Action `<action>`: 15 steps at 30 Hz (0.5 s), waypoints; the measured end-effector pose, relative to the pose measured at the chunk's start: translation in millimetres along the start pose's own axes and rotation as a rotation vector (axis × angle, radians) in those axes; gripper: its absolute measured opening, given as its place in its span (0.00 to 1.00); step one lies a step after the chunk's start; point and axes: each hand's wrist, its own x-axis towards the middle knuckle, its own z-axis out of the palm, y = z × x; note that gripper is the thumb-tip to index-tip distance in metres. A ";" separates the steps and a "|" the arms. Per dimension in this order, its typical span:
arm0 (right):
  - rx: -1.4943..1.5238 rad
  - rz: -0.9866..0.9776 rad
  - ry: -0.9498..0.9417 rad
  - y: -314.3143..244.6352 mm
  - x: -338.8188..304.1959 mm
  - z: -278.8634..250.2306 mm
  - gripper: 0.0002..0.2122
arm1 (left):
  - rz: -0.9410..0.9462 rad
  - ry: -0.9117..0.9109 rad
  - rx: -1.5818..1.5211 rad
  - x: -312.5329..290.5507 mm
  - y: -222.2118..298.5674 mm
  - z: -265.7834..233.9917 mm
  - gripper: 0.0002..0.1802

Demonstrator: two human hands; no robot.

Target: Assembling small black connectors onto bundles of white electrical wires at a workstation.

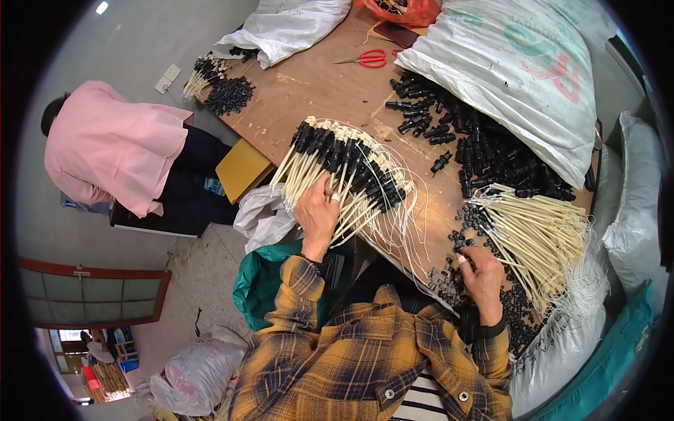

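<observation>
My left hand (pixel 317 216) is closed over cream-coloured thin tubes (pixel 295 179) at the table's near edge, its thumb and fingers around one or more of them. Black plastic fittings (pixel 338 154) sit on these tubes, with pale tips and loose white strings beyond. To the right, my right hand (pixel 484 281) reaches into a scatter of small black plastic pieces (pixel 442 281). Its thumb and forefinger come together at the pile; whatever is between them is too small to make out. Beside it lies a large bundle of bare cream tubes (pixel 537 242) with white strings.
Black fittings (pixel 484 151) spill from a big white sack (pixel 512 70) at the back right. Red-handled scissors (pixel 372 59) lie on the wooden table (pixel 309 88). More small black parts (pixel 229 95) form a far-left heap. A green bag (pixel 256 281) hangs below; a person in pink (pixel 116 144) bends at left.
</observation>
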 end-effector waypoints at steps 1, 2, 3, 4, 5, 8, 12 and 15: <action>-0.020 -0.008 -0.016 -1.6 1.2 -0.6 0.06 | 0.041 -0.012 0.033 1.2 5.5 -3.4 0.26; -0.040 -0.015 -0.031 -3.1 2.0 -0.8 0.06 | 0.041 -0.011 0.030 1.0 8.8 -4.8 0.26; -0.042 -0.019 -0.030 -4.6 2.4 -0.7 0.06 | 0.039 -0.050 0.080 0.1 11.3 -6.3 0.27; -0.022 -0.026 -0.044 -6.1 2.5 -0.6 0.06 | 0.037 -0.089 0.131 -0.5 13.2 -7.1 0.29; -0.002 -0.034 -0.056 -7.0 2.5 -0.8 0.06 | -0.006 -0.120 0.127 -0.4 14.6 -7.4 0.30; -0.003 -0.051 -0.074 -5.4 0.1 1.2 0.07 | -0.057 -0.150 0.099 2.8 10.1 -10.5 0.29; 0.009 -0.038 -0.079 -1.4 -4.0 0.6 0.08 | -0.037 -0.101 0.077 -1.6 5.3 -9.5 0.24; -0.002 -0.041 -0.073 -1.4 -5.2 -2.0 0.07 | 0.033 0.014 -0.118 -8.0 8.1 -9.2 0.20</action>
